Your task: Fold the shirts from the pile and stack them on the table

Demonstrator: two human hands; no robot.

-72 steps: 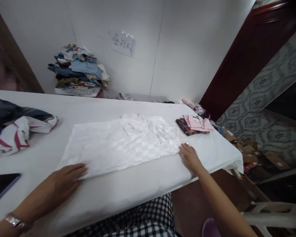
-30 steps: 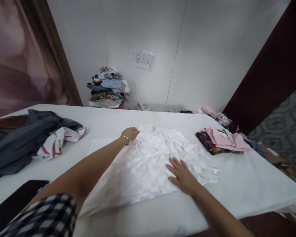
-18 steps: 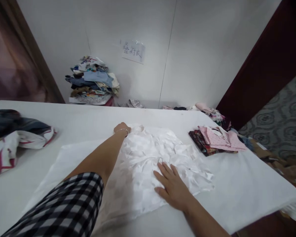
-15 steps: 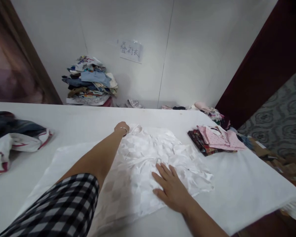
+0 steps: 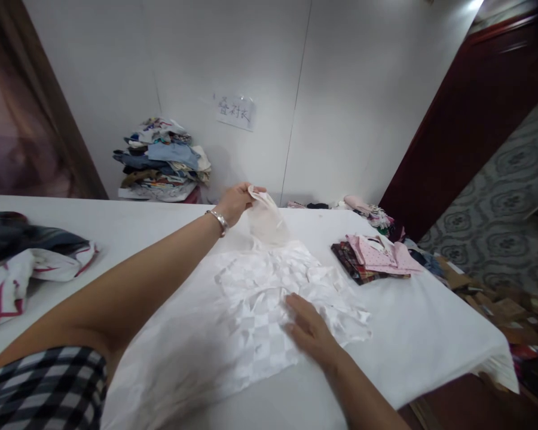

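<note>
The counter (image 5: 407,322) is draped in white. Across its middle, to the near edge, a wrinkled white garment (image 5: 260,316) is spread. A heap of dark and striped clothing (image 5: 31,257) is set by the left edge, a pink-topped folded pile (image 5: 381,254) near the right. By the left hand (image 5: 235,203), its grip pinching the garment, a flap is held up toward the far edge. The right hand (image 5: 311,331), slightly blurred, is laid on the fabric, its grip loosely spread.

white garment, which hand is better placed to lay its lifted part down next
Probably the left hand: it pinches the lifted part of the white garment. The right hand is over the garment's crumpled area, with nothing visibly pinched.
</note>
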